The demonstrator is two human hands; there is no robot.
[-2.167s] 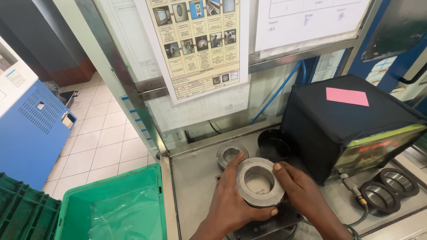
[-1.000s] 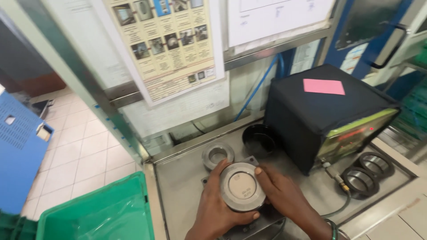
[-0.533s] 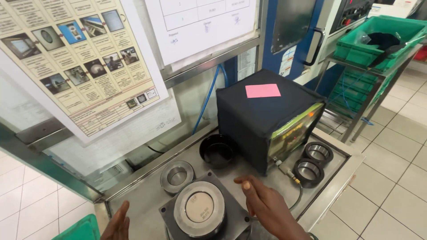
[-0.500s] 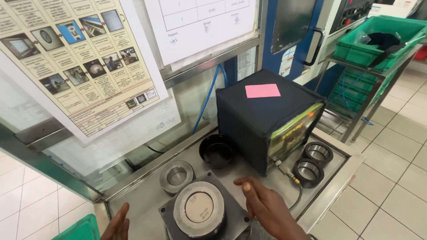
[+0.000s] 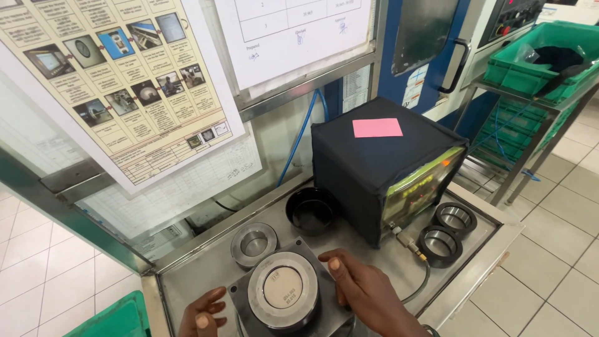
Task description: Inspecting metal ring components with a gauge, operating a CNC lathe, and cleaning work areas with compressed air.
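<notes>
Down at the near edge of the steel counter, a large grey metal ring with a pale centre disc sits on a dark square base plate. The left hand rests at the plate's left corner, fingers loosely curled, its grip apart and holding nothing. The right hand lies flat just right of the ring, fingers spread towards the rim, grip also apart and empty; whether a fingertip touches the ring is hard to tell. Behind the ring stand a smaller silver ring and a black cup. To the right sits a black-covered box with a pink note on top, and two dark rings lie beside it.
</notes>
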